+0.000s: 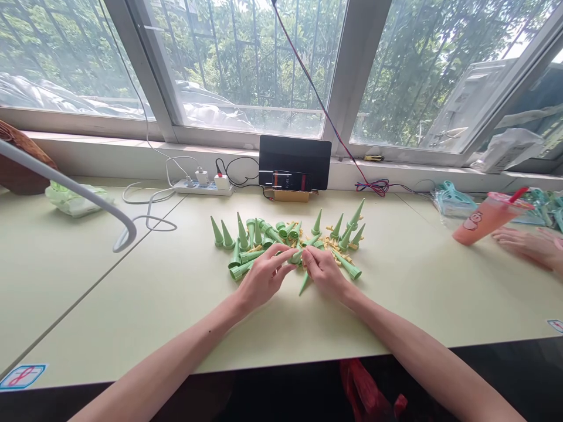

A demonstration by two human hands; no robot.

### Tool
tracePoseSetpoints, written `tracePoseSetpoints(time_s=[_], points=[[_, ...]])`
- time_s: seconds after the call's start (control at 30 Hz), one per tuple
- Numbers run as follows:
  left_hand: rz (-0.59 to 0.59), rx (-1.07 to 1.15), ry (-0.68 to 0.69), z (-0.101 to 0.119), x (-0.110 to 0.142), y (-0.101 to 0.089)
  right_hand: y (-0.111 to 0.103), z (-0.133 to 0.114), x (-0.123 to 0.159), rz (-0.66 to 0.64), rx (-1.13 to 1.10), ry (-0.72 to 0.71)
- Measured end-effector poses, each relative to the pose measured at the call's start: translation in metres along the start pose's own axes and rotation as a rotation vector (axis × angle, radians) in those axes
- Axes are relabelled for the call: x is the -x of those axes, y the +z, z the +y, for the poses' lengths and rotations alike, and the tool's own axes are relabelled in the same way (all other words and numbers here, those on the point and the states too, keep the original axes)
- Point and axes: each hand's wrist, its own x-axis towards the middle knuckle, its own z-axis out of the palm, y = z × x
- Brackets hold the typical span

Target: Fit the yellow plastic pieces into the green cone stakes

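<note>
A heap of green plastic cones [264, 237] and small yellow pieces [329, 241] lies in the middle of the pale green table [176, 305]. Some cones stand upright, others lie on their sides. My left hand [264, 275] and my right hand [323, 271] meet at the near edge of the heap. My left fingers pinch a green cone [295, 256] by its wide end. My right fingers are closed round another green cone [304, 282], whose tip points down towards me.
A dark tablet [294, 161] leans against the window ledge with a phone [288, 180] in front. A power strip [202, 186] and white cables lie at the back left. Another person's hand [525, 246] rests at far right beside a pink drink cup [486, 220].
</note>
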Motion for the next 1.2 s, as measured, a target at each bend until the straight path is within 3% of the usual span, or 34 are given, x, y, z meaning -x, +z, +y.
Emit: tracePoseSetpoints(time_s=[0.17, 0.3, 0.4, 0.57, 0.8, 1.2], points=[[0.067, 0.064, -0.122, 0.008, -0.005, 0.0, 0.0, 0.003, -0.001, 0.052, -0.016, -0.01], [0.12, 0.243, -0.319, 0.014, -0.009, -0.004, -0.001, 0.005, -0.001, 0.12, -0.033, -0.033], [0.025, 0.395, -0.443, 0.017, -0.011, -0.007, -0.001, 0.005, -0.001, 0.125, -0.026, -0.06], [-0.196, 0.569, -0.527, 0.015, -0.012, -0.009, 0.0, 0.004, 0.001, 0.061, 0.011, -0.098], [-0.23, 0.67, -0.569, 0.011, -0.011, -0.009, 0.003, 0.005, 0.001, 0.039, -0.057, -0.069], [-0.251, 0.659, -0.546, 0.011, -0.01, -0.012, 0.003, 0.004, 0.001, 0.032, -0.083, -0.054]])
